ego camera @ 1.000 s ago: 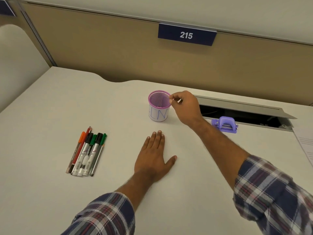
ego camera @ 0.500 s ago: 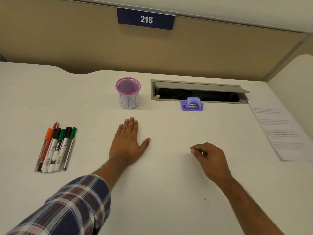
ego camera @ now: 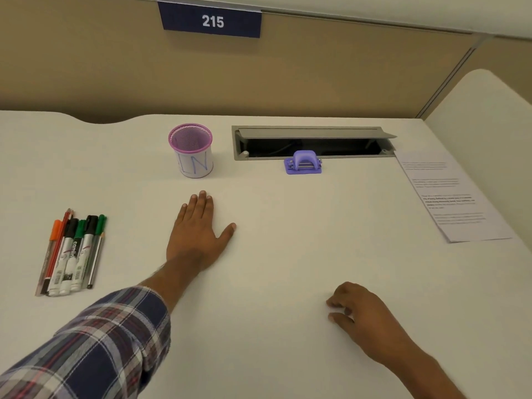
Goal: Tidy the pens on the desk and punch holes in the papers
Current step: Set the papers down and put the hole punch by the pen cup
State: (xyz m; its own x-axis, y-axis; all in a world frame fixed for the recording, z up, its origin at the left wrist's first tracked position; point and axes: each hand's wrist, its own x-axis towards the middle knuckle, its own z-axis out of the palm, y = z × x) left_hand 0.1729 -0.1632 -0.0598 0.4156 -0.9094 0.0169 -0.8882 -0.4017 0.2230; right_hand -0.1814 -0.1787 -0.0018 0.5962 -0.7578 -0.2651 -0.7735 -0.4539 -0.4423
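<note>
Desk (ego camera: 273, 254), white, viewed from the head camera. Neither hand holds anything.

Left hand (ego camera: 198, 231): flat on the desk, palm down, fingers straight, thumb out to the right. Grip released. It lies near of the pen cup (ego camera: 191, 151), not touching it.

Right hand (ego camera: 365, 315): near right, fingers loosely curled, tips on or just above the surface; which, cannot tell. Nothing between the fingers.

Pens (ego camera: 72, 251): a tight parallel row at far left, caps pointing away, well apart from both hands. Count roughly 7; the thin ones at the edges are hard to separate. Includes 1 orange-capped pen, black- and green-capped markers, thin pencil-like sticks.

Handling, judged: pens look light, rigid, smooth-barrelled, and apt to roll if nudged sideways. Best hold probably across the middle of the barrels, taking several at once, or 1 at a time by mid-barrel pinch. The thin ones lie low and may need a fingernail lift.

Pen cup: purple mesh, upright, paper wrap with blue lettering, appears empty. Likely light and easy to tip; steady it while loading.

Hole punch (ego camera: 302, 162): purple, just near of the open cable tray (ego camera: 313, 142). Probably rigid; press from the top.

Papers (ego camera: 452, 200): printed sheets at the right edge. Thin, floppy; lift by an edge, keep them squared.

Sign (ego camera: 212, 21) on the partition reads 215.
</note>
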